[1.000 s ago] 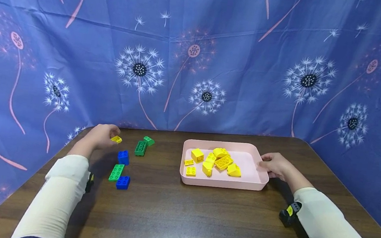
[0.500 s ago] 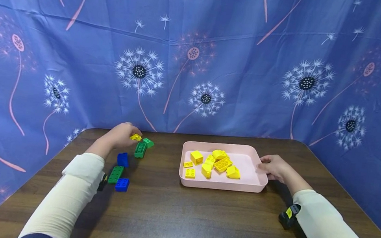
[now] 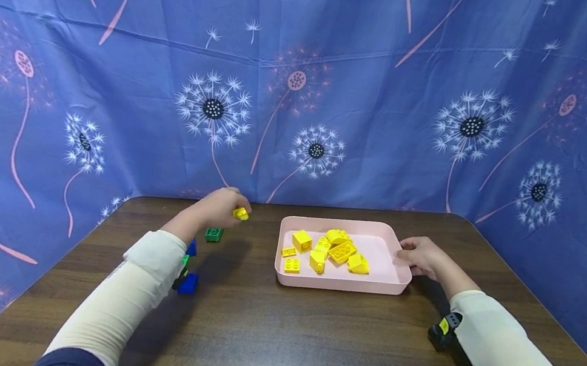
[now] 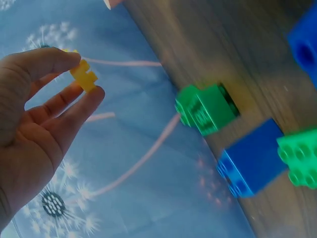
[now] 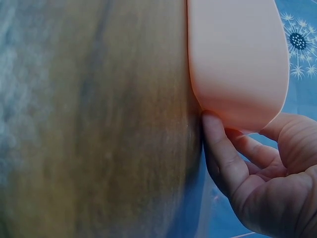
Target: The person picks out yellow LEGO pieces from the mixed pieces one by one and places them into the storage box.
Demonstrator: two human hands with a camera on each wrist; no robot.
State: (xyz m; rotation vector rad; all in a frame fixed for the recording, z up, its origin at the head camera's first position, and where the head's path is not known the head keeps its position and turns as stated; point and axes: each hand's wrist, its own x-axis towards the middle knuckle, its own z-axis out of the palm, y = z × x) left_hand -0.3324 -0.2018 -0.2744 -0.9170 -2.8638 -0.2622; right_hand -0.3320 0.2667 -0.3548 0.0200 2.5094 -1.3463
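A small yellow toy brick is pinched between the thumb and fingertips of my left hand, raised above the table left of the pink tray. Several yellow bricks lie in that tray, mostly in its left and middle part. At the tray's right end, my right hand grips the wall, with the thumb at the rim and fingers on the outside, as the right wrist view shows too.
Green bricks and blue bricks lie on the brown table under and beside the left forearm, which partly hides them. A blue dandelion-print cloth hangs behind the table.
My left hand has moved right with the yellow brick, passing over the green bricks toward the tray. The right hand and the tray have stayed in place.
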